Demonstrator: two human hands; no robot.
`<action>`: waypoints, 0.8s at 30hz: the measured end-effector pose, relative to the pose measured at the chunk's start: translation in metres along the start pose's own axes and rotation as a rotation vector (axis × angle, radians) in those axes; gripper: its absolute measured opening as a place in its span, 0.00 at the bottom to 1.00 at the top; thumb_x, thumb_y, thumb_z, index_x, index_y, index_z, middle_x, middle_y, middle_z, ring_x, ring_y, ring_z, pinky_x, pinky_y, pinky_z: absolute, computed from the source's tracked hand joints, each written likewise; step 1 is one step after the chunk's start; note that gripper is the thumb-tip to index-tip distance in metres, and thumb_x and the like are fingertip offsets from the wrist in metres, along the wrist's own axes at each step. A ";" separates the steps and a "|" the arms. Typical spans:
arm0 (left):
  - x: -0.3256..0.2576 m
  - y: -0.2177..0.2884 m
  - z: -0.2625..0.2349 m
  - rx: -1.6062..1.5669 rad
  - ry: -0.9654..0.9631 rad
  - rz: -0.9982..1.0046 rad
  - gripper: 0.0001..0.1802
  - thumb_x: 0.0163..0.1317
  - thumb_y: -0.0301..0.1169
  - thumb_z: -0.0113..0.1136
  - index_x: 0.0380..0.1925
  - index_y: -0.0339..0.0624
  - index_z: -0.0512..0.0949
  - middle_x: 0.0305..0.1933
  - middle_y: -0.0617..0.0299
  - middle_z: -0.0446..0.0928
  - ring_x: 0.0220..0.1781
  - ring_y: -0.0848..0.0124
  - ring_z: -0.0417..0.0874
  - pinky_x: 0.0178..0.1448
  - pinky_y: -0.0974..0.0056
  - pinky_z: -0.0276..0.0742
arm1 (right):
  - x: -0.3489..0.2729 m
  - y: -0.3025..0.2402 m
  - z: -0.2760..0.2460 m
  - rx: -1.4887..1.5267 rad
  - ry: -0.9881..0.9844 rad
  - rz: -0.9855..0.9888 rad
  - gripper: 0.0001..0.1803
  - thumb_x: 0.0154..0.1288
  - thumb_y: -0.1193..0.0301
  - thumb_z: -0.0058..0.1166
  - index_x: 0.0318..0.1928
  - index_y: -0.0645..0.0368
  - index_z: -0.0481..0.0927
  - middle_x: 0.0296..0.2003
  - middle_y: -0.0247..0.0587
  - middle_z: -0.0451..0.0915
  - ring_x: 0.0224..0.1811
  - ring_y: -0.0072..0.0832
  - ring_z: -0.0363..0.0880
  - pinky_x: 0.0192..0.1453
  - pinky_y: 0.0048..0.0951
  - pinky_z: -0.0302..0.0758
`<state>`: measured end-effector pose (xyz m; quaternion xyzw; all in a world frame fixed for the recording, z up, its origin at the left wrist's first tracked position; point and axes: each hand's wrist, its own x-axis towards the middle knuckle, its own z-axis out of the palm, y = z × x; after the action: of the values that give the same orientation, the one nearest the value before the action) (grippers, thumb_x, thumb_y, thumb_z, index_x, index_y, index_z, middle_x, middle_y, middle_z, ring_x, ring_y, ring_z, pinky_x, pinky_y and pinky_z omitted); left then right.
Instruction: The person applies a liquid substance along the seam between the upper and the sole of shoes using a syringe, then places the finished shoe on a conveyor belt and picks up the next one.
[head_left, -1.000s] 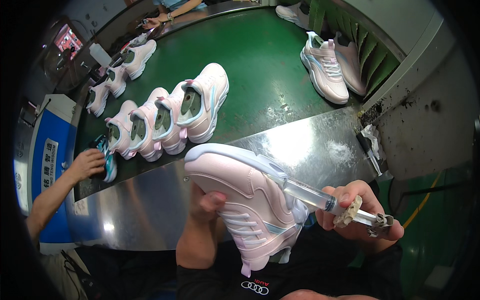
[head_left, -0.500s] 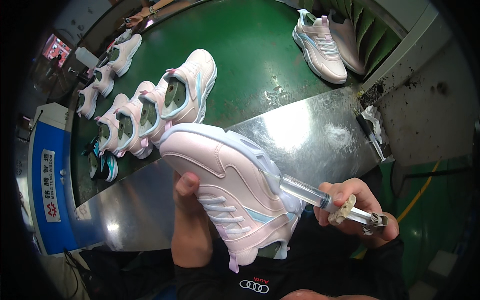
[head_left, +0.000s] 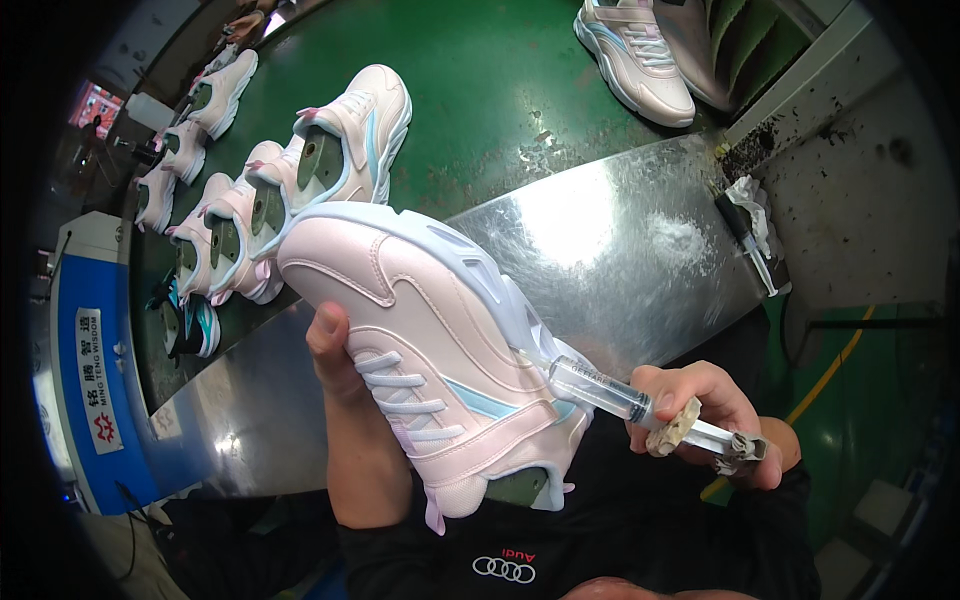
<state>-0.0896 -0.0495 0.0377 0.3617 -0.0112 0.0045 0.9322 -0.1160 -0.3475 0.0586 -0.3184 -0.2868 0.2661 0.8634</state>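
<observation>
A pale pink sneaker with a white sole, white laces and a light blue stripe is tilted on its side in front of me. My left hand grips it near the toe, thumb on the upper and the other fingers hidden behind. My right hand holds a clear syringe, its fingers around the barrel's end and by the plunger. Pale, lumpy wrapping covers the syringe's finger flange. The needle end of the syringe meets the seam between upper and sole, towards the heel; the exact contact is too small to make out.
Several similar pink sneakers line the left of the green table, with a black and teal shoe nearby. Another pair stands far right. A metal plate covers the near edge, a black-handled tool at its right end.
The sneaker and my left hand have shifted left in the picture. The syringe tip has moved along the sole seam towards the heel. The background sits slightly higher and further left.
</observation>
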 end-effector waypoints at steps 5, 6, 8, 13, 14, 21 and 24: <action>-0.003 0.003 -0.007 0.047 0.055 0.018 0.39 0.52 0.47 0.55 0.59 0.32 0.59 0.54 0.46 0.71 0.54 0.56 0.75 0.57 0.54 0.72 | -0.003 0.004 -0.003 -0.005 -0.025 -0.009 0.54 0.43 0.38 0.62 0.56 0.73 0.62 0.42 0.47 0.68 0.43 0.28 0.68 0.46 0.25 0.62; -0.002 0.002 -0.009 0.053 0.061 0.026 0.39 0.52 0.47 0.55 0.59 0.33 0.60 0.54 0.46 0.71 0.53 0.56 0.75 0.57 0.54 0.73 | -0.004 0.004 -0.004 -0.014 -0.027 -0.004 0.54 0.43 0.38 0.62 0.56 0.73 0.62 0.42 0.47 0.68 0.43 0.28 0.68 0.46 0.25 0.62; 0.000 0.000 -0.008 0.058 0.067 0.029 0.39 0.52 0.47 0.56 0.59 0.33 0.60 0.53 0.47 0.71 0.53 0.56 0.75 0.57 0.54 0.73 | -0.005 0.005 -0.005 -0.021 -0.023 -0.004 0.54 0.43 0.39 0.62 0.56 0.73 0.62 0.42 0.47 0.68 0.43 0.28 0.68 0.46 0.25 0.63; 0.002 0.002 -0.010 0.077 0.115 0.014 0.39 0.51 0.49 0.57 0.58 0.34 0.61 0.53 0.48 0.72 0.52 0.57 0.76 0.57 0.54 0.73 | -0.009 0.007 -0.006 -0.050 -0.031 -0.010 0.53 0.43 0.39 0.62 0.57 0.73 0.62 0.43 0.47 0.68 0.43 0.29 0.68 0.46 0.25 0.64; 0.002 0.004 -0.011 0.080 0.117 0.011 0.39 0.51 0.49 0.57 0.58 0.34 0.61 0.53 0.48 0.72 0.52 0.57 0.76 0.57 0.54 0.73 | -0.010 0.007 -0.006 -0.047 -0.031 -0.006 0.54 0.43 0.39 0.63 0.57 0.73 0.62 0.43 0.47 0.68 0.43 0.29 0.68 0.46 0.26 0.64; 0.006 0.004 -0.013 0.119 0.144 0.011 0.39 0.53 0.50 0.56 0.58 0.36 0.61 0.53 0.49 0.71 0.53 0.57 0.76 0.57 0.53 0.74 | -0.016 0.002 -0.004 -0.063 -0.045 0.021 0.54 0.43 0.40 0.63 0.57 0.73 0.61 0.43 0.48 0.68 0.44 0.29 0.69 0.48 0.26 0.65; 0.005 0.005 -0.013 0.121 0.153 0.003 0.38 0.53 0.50 0.55 0.58 0.36 0.61 0.54 0.49 0.71 0.53 0.57 0.75 0.57 0.54 0.73 | -0.021 0.001 0.000 -0.047 -0.024 0.039 0.54 0.43 0.40 0.63 0.57 0.73 0.61 0.44 0.48 0.68 0.44 0.29 0.69 0.48 0.25 0.65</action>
<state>-0.0841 -0.0371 0.0313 0.4158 0.0596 0.0341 0.9069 -0.1309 -0.3605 0.0506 -0.3409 -0.2971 0.2801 0.8468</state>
